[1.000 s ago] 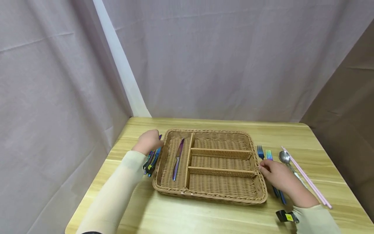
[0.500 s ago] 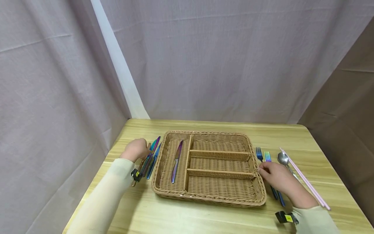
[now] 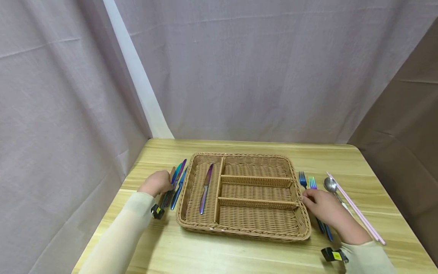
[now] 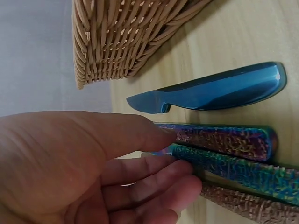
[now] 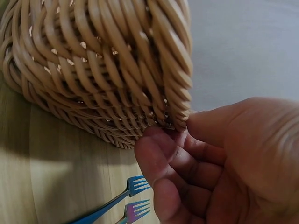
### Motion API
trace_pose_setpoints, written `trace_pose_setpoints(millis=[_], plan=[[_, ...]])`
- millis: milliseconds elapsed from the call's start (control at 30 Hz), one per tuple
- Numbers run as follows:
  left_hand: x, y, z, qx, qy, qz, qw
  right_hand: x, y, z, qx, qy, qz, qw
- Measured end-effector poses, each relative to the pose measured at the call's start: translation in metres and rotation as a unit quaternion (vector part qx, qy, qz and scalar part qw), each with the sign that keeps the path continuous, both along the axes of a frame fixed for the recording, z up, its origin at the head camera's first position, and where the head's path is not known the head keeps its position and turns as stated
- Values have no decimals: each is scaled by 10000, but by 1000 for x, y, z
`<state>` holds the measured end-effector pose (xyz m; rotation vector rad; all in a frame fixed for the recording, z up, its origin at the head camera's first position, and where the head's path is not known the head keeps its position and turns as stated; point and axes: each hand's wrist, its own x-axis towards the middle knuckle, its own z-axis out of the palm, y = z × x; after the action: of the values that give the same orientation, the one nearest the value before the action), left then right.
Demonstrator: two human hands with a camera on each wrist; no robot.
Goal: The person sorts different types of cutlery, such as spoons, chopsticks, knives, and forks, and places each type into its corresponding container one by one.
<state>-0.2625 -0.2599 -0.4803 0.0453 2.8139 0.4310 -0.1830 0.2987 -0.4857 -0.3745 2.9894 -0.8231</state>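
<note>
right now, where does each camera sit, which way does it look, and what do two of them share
Head: on the head, looking forward and down at the basket and table; left grip, right grip and both sleeves show.
Left wrist: on that wrist, looking toward the knives; only the left grip shows.
Right wrist: on that wrist, looking toward the basket and two forks; only the right grip shows.
Shared: both wrist views show the basket from outside.

We wear long, pale cream sleeves: a left sleeve (image 3: 118,230) down to our bare left hand (image 3: 156,183), a right sleeve (image 3: 369,258) down to our bare right hand (image 3: 326,209). Our left wrist camera (image 3: 157,211) and right wrist camera (image 3: 329,254) are black, each with a yellow patch.
</note>
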Motion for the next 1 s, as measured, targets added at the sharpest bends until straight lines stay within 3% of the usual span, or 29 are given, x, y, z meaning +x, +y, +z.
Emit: trace_pose_setpoints(millis=[233, 533, 1000], plan=[[1, -3, -7, 84, -65, 15, 9999, 0, -1, 0, -74, -30, 3, 10000], [2, -6, -5, 138, -227, 23, 9996, 3, -1, 0, -107, -42, -62, 9999], [1, -7, -7, 398, -122, 197, 9989, 2, -1, -2, -141, -129, -110, 9998]])
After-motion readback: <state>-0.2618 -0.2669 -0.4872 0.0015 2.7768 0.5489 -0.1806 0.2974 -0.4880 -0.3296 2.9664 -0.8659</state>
